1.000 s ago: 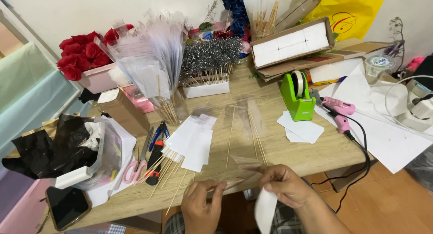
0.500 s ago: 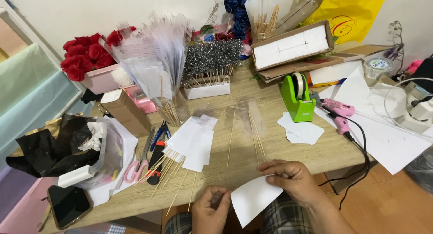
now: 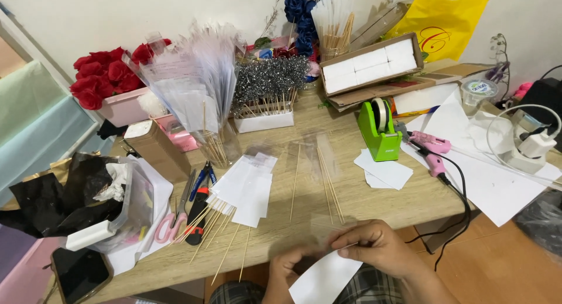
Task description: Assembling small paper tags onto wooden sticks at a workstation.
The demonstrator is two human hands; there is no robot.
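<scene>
My left hand (image 3: 285,270) and my right hand (image 3: 376,248) are together at the table's near edge, both gripping a white paper slip (image 3: 325,278) that hangs below the edge. A clear plastic sleeve seems to lie over the slip, between my fingers. Just ahead of my hands, thin wooden skewers (image 3: 326,181) lie loose on the wooden table (image 3: 351,204). To their left sits a stack of white slips in clear sleeves (image 3: 247,185).
A green tape dispenser (image 3: 379,131), a pink glue gun (image 3: 432,149) and white paper sheets (image 3: 497,175) lie to the right. Scissors (image 3: 174,219), a black phone (image 3: 79,273) and a black bag (image 3: 55,198) sit left. Red roses (image 3: 99,75), wrapped sleeves on skewers (image 3: 196,90) and silver sprigs (image 3: 266,78) stand at the back.
The white slip has swung from upright beside my right hand to flat and slanted between both hands. My hands have drawn slightly closer to the table's near edge.
</scene>
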